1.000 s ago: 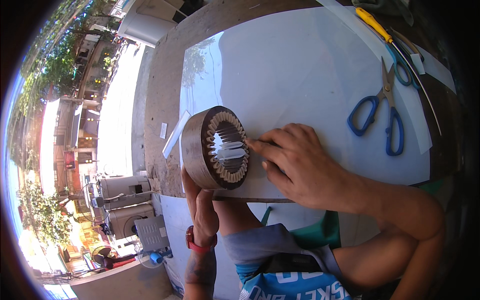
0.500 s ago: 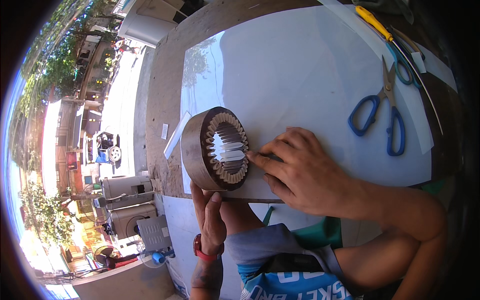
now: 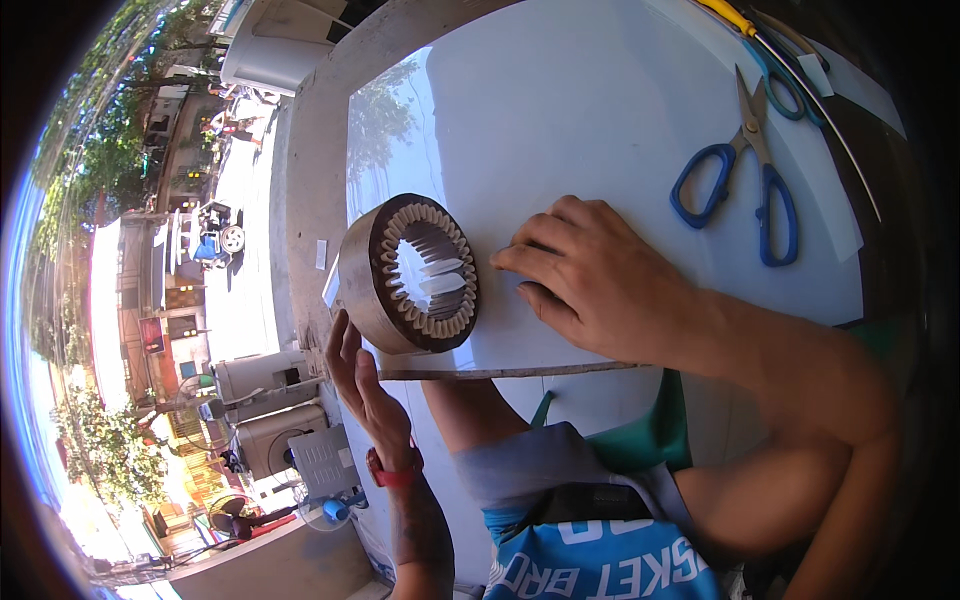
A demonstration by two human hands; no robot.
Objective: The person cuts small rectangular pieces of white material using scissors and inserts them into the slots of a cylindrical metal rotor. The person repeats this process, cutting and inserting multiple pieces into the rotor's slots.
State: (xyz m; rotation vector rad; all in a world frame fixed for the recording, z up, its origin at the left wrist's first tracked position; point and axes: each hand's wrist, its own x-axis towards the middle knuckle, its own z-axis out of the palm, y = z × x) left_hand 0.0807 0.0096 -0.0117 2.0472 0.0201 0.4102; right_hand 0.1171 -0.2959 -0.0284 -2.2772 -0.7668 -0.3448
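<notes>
A motor stator core (image 3: 362, 270), a thick brown metal ring, stands tilted near the table's front-left edge. Pale folded slot liners (image 3: 447, 324) ring its toothed bore, and a few white strips show inside. Beside its lower left side is my left hand (image 3: 372, 392), fingers stretched and apart; whether the fingertips touch the core I cannot tell. My right hand (image 3: 600, 285) rests over the white sheet (image 3: 560, 120), to the right of the core and apart from it. Its fingers are loosely bent, with the thumb away from the forefinger and nothing seen between them.
Blue-handled scissors (image 3: 745, 170) lie on the sheet's right side. Beyond them are teal-handled scissors (image 3: 785, 85) and a yellow-handled tool (image 3: 728, 15). White scraps, one a small piece (image 3: 321, 254), lie left of the core. My legs are below the table's front edge.
My right fingers have come away from the core's inner rim. My left hand has slid from beneath the core toward its left side, fingers spreading. The whole view has shifted slightly.
</notes>
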